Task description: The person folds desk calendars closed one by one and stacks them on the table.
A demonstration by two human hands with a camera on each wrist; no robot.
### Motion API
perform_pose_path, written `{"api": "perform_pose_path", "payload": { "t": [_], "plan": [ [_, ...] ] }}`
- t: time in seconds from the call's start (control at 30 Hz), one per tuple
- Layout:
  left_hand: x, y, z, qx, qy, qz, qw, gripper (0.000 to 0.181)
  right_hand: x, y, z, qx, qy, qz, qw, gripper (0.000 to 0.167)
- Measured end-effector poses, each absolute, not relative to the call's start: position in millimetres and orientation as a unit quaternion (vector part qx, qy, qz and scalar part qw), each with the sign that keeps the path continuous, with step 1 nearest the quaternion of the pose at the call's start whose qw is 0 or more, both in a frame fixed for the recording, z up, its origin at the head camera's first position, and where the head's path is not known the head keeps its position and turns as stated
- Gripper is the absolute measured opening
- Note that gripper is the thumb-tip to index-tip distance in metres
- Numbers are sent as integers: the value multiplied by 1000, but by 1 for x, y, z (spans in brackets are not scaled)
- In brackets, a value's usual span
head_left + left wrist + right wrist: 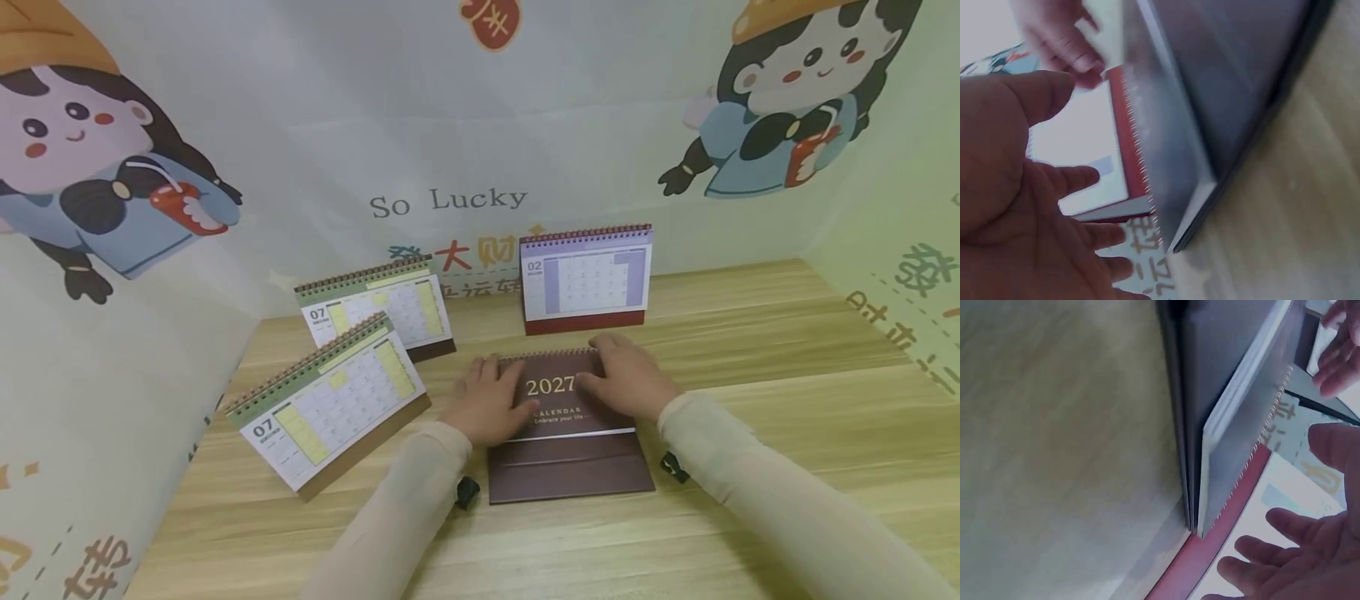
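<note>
A dark brown 2027 desk calendar (566, 471) lies folded low on the wooden table, its spiral binding at the far edge. Over its left side is my left hand (487, 402), fingers spread toward the binding. My right hand (636, 382) is over the right side in a similar pose. In the left wrist view the left hand (1004, 169) has extended fingers and a gap from the calendar (1179, 125). Likewise, the right wrist view shows the right hand (1316, 556) apart from the calendar (1235, 425), holding nothing.
Behind stands a purple-page calendar (588, 279) with a red base. To the left stand two green-topped calendars, one (330, 408) nearer and partly covering the other (412, 308). A printed cloth (322, 150) hangs along the table's back and sides.
</note>
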State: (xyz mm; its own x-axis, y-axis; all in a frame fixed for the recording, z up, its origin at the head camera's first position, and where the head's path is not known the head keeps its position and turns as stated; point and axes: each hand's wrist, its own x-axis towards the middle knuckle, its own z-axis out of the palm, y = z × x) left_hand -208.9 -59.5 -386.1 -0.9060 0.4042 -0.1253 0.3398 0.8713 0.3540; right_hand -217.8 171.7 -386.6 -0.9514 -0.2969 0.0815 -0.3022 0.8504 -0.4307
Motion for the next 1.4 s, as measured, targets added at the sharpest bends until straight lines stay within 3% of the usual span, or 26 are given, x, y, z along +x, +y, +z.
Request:
{"api": "perform_pose_path", "payload": {
  "t": [0.1,0.33,0.53,1.4],
  "plan": [
    [-209,-51,-392,196,963,129,129,70,-220,165,-391,172,-966,195,13,61],
    [-207,-40,-394,153,970,44,186,69,-219,156,-402,183,-975,103,-76,77],
    [-203,-38,-391,144,967,26,207,69,-216,156,-418,152,-980,61,-110,83],
    [-213,-38,-408,140,965,65,210,72,-225,163,-435,144,-979,93,-109,86]
  ]
}}
